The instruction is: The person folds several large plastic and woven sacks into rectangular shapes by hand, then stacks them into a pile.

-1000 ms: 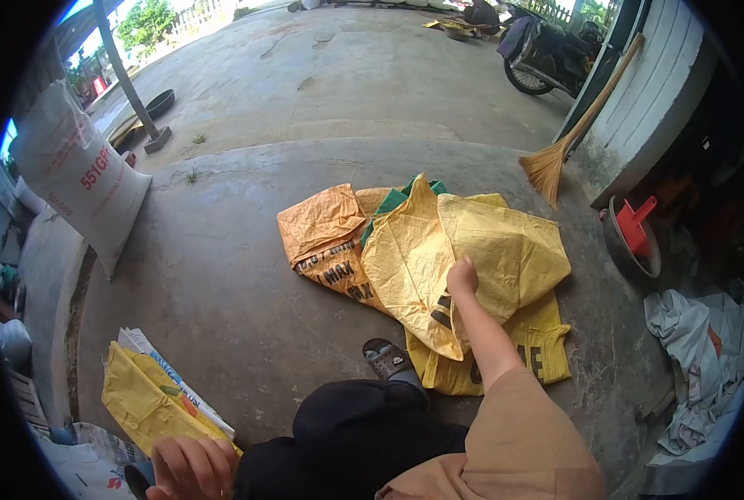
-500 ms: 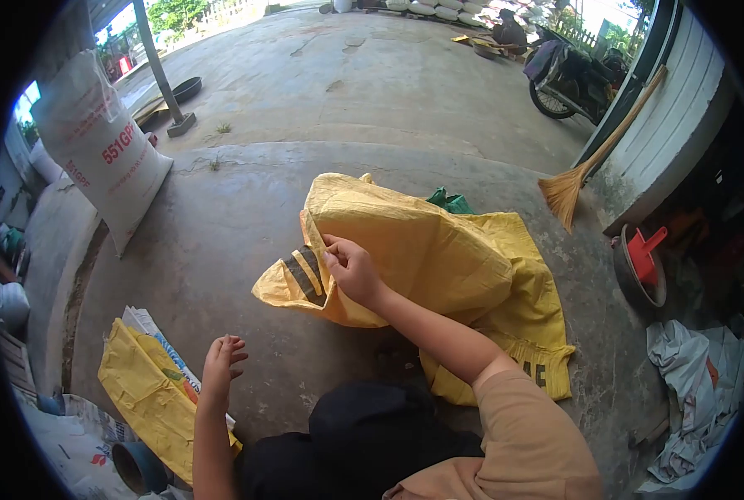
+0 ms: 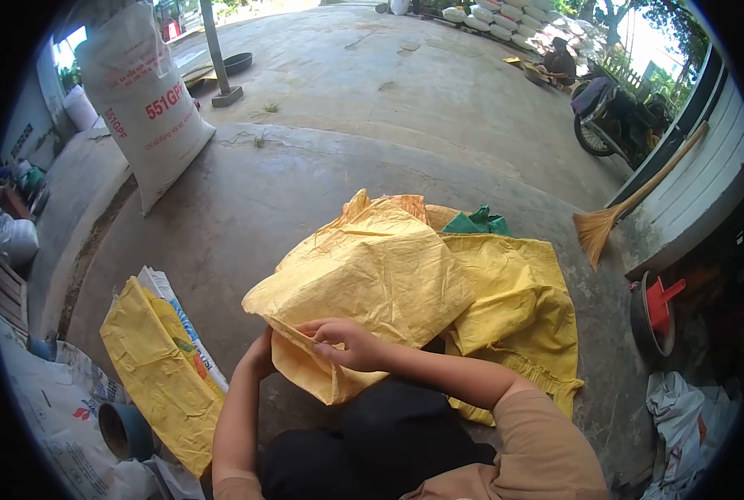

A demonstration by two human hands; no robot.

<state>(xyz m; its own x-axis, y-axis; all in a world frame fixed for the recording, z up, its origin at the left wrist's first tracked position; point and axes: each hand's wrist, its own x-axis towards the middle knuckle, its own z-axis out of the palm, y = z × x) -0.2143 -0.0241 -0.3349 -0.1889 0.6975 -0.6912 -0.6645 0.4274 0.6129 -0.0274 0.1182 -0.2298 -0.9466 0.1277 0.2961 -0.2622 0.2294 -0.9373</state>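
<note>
Head camera view: a pale yellow sack is spread near centre, overlapping a brighter yellow sack to the right. Its near edge is pinched by the right hand; the left hand is partly hidden at that edge, its grip unclear. The edge is apparently being sorted; secure, two-sided hold seems needed next.

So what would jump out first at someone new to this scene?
Probably the large pale yellow woven sack in the middle, with the person's left hand and right hand at its near edge. Next, the tall white sack with red lettering standing at upper left. At right, a bright red dustpan sits in a dark round basin, below a straw broom.
</note>
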